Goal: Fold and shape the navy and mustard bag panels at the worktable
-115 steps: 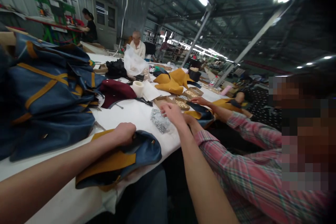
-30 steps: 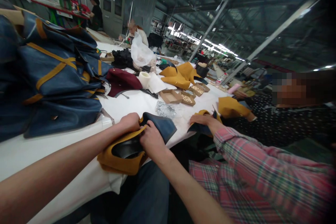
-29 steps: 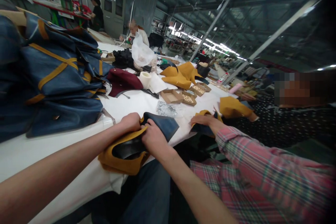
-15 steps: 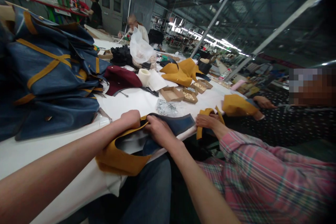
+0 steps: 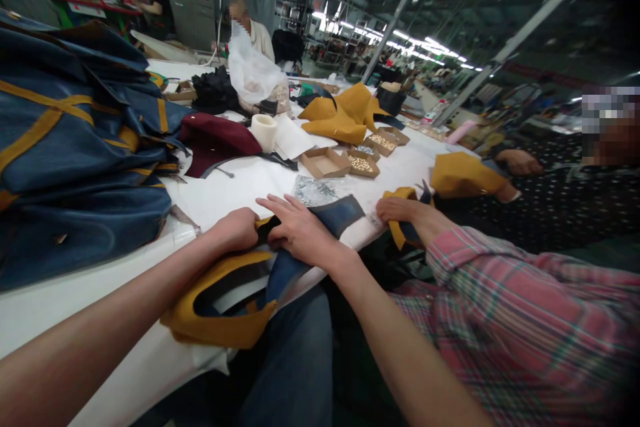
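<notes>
A mustard-yellow and blue bag piece [image 5: 225, 333] lies at the table's near edge, its yellow band looping toward my lap and a blue flap reaching right. My left hand [image 5: 240, 230] is closed on its upper edge, fingers curled and partly hidden. Just to the right, my right hand [image 5: 304, 232] rests over the same piece with its fingers stretched out and apart; the thumb lies close to the dark edge. Beyond my right fingers is a clear plastic bag of small metal parts [image 5: 315, 192].
Blue bags with yellow straps [image 5: 100, 187] are piled at left. Cardboard trays [image 5: 325, 163] of small studs, a white roll [image 5: 263, 132], maroon fabric [image 5: 220, 140] and yellow pieces [image 5: 340, 113] stand farther back. At right, a co-worker in a plaid sleeve [image 5: 465, 253] handles a yellow strip.
My right hand's fingers have spread and lifted from their curled hold on the edge. My left hand stays closed on the piece. The view has shifted slightly; the yellow loop sags lower.
</notes>
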### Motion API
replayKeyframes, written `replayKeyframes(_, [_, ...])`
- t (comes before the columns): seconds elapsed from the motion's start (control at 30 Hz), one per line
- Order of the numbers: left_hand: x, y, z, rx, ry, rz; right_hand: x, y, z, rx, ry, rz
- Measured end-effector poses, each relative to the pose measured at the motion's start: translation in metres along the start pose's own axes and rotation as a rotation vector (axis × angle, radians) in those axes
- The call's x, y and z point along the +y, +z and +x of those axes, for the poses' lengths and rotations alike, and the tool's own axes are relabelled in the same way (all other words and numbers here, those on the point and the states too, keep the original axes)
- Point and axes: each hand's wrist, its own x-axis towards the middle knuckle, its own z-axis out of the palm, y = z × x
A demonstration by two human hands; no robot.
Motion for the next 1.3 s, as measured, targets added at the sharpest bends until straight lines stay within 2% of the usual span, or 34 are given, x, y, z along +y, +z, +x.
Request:
replayKeyframes(0.1, [0.003, -0.005, -0.004, -0.031, -0.055, -0.017, 0.014, 0.012, -0.004, -0.077, 0.145, 0.125])
replayKeyframes(0.2, [0.01, -0.007, -0.012, -0.013, -0.092, -0.011, 0.015, 0.019, -0.005, -0.057, 0.224, 0.111])
replayKeyframes(0.43, [0.02, -0.007, -0.024, 0.039, -0.151, 0.01, 0.012, 0.03, -0.003, -0.009, 0.26, 0.124])
replayKeyframes(0.53, [0.02, -0.007, -0.022, 0.043, -0.154, 0.017, 0.012, 0.032, 0.0, 0.004, 0.267, 0.102])
replayKeyframes(0.67, [0.017, -0.007, -0.02, 0.045, -0.159, 0.014, 0.009, 0.034, 0.004, 0.031, 0.345, 0.102])
replayKeyframes(0.9, [0.017, -0.007, -0.026, 0.082, -0.151, -0.01, 0.018, 0.037, 0.004, 0.01, 0.296, 0.17])
replayKeyframes(1.07, [0.017, -0.005, -0.027, 0.119, -0.142, -0.002, 0.016, 0.043, 0.005, 0.072, 0.364, 0.161])
replayKeyframes(1.3, [0.017, -0.014, -0.028, 0.089, -0.163, -0.01, 0.015, 0.044, 0.01, 0.083, 0.368, 0.175])
